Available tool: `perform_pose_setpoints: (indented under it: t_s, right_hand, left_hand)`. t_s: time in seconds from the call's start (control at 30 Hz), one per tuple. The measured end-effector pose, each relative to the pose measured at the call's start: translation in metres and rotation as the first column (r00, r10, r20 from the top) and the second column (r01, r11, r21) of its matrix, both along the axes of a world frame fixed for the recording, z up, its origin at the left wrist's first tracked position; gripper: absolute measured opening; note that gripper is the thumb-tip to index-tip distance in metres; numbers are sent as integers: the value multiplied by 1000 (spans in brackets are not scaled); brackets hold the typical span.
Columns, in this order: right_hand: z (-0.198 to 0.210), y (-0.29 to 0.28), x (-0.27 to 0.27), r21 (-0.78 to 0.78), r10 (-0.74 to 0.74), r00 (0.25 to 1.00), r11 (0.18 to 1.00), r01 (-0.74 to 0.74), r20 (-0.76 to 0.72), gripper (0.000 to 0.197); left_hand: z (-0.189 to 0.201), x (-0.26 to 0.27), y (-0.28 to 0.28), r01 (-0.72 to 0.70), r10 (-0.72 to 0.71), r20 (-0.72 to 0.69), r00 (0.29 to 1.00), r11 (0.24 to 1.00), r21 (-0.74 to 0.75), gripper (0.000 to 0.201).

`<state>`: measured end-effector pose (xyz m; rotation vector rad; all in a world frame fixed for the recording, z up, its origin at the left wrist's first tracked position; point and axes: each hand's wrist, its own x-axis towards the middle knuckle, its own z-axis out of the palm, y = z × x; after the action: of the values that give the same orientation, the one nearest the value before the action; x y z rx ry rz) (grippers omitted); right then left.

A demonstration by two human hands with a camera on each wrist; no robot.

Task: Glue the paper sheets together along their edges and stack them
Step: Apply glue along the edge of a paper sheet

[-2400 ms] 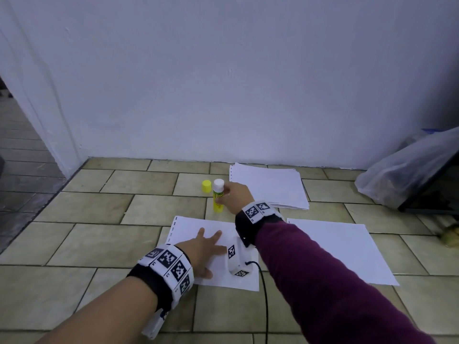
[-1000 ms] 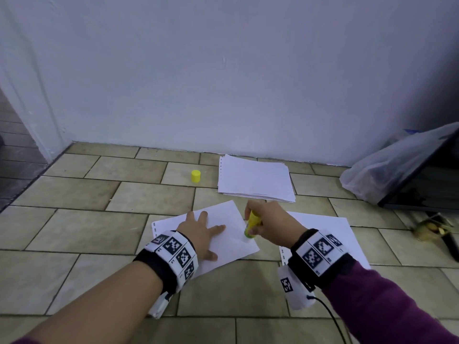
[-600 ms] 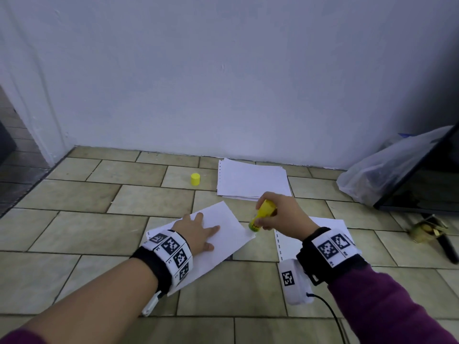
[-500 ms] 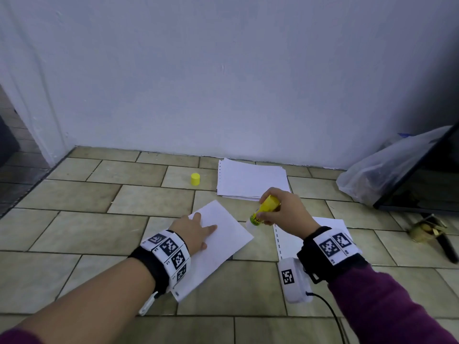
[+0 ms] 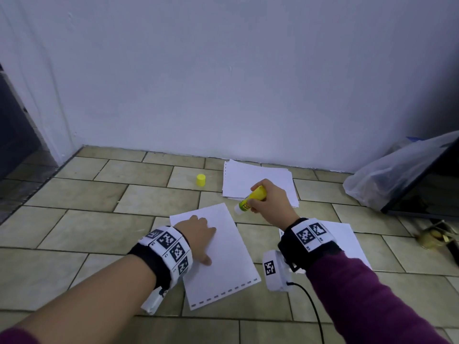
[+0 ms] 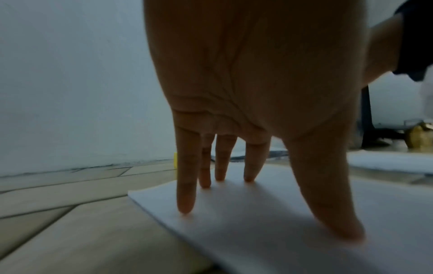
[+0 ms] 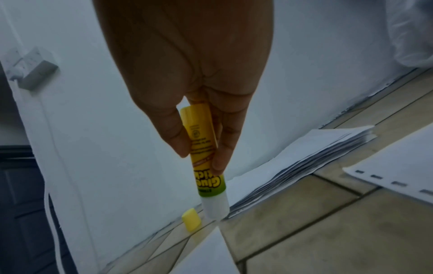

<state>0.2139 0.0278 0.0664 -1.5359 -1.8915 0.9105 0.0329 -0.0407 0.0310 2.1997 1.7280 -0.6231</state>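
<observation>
A white paper sheet (image 5: 223, 254) with a perforated near edge lies on the tiled floor. My left hand (image 5: 198, 234) presses flat on it with straight fingers (image 6: 187, 194). My right hand (image 5: 269, 202) grips an uncapped yellow glue stick (image 5: 250, 199), white tip down, just above the floor beside the sheet's far right corner; the glue stick (image 7: 206, 157) is held between thumb and fingers. A second sheet (image 5: 347, 242) lies under my right wrist. A stack of paper (image 5: 248, 177) sits by the wall.
The yellow glue cap (image 5: 201, 180) stands on a tile left of the stack, also seen as the cap (image 7: 191, 221). A plastic bag (image 5: 387, 175) and a dark leaning panel (image 5: 427, 192) sit at the right. A white wall (image 5: 223, 83) closes the far side.
My left hand has turned the sheet clockwise, so its long side now runs away from me. My right hand lifted the glue stick off the sheet's corner toward the stack.
</observation>
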Motion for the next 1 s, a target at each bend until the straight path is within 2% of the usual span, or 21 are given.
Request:
perform_pose_setpoints:
  t_s: [0.1, 0.3, 0.47, 0.67, 0.8, 1.0]
  right_hand:
    - [-5, 6, -17, -21, 46, 997, 999, -44, 66, 20]
    - [-12, 16, -48, -24, 173, 964, 985, -172, 202, 26]
    - [-11, 19, -54, -36, 261, 882, 963, -268, 393, 29]
    - [7, 0, -31, -128, 386, 751, 916, -380, 536, 28]
    - [20, -23, -13, -201, 443, 698, 892, -405, 563, 29]
    - [24, -45, 8, -270, 486, 672, 873, -406, 559, 29]
  left_hand:
    - [-3, -1, -1, 20, -19, -48, 999, 1000, 14, 84]
    - [-10, -4, -3, -18, 19, -24, 1000, 1000, 10, 88]
    - [-9, -4, -3, -18, 17, -18, 1000, 1000, -5, 90]
    - [-6, -4, -2, -24, 24, 22, 999, 1000, 12, 86]
    - [-8, -6, 0, -27, 25, 84, 996, 999, 20, 83]
    - [-7, -6, 2, 2, -3, 40, 999, 1000, 18, 74]
